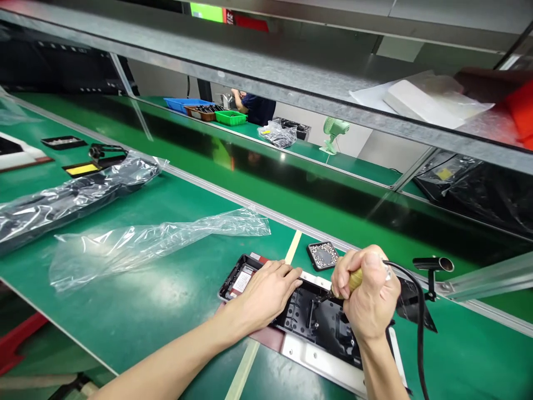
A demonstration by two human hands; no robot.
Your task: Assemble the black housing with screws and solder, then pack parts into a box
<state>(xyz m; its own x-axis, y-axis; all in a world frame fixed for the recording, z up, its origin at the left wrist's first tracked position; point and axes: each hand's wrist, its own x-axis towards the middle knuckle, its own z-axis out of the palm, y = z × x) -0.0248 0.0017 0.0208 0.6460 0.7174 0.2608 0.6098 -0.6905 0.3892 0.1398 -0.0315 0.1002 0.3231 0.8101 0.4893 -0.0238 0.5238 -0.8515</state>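
Observation:
A long black plastic housing (pixel 296 311) lies in a white fixture (pixel 328 364) on the green bench. My left hand (pixel 268 286) rests flat across it, fingers stretched out and holding nothing. Beyond that hand, the housing's far end shows a white label (pixel 242 281). My right hand (pixel 368 289) is closed round the yellow handle of a soldering iron (pixel 356 279), whose black cord runs down to the right. The iron's tip points down into the housing near a small post; whether it touches is too small to tell.
A dish of small metal screws (pixel 323 255) stands behind the housing. To the right is an iron stand (pixel 433 266). Clear plastic bags (pixel 158 241) and a bagged dark part (pixel 83 194) lie left. A metal shelf (pixel 250 72) hangs above; a person (pixel 260 108) is behind.

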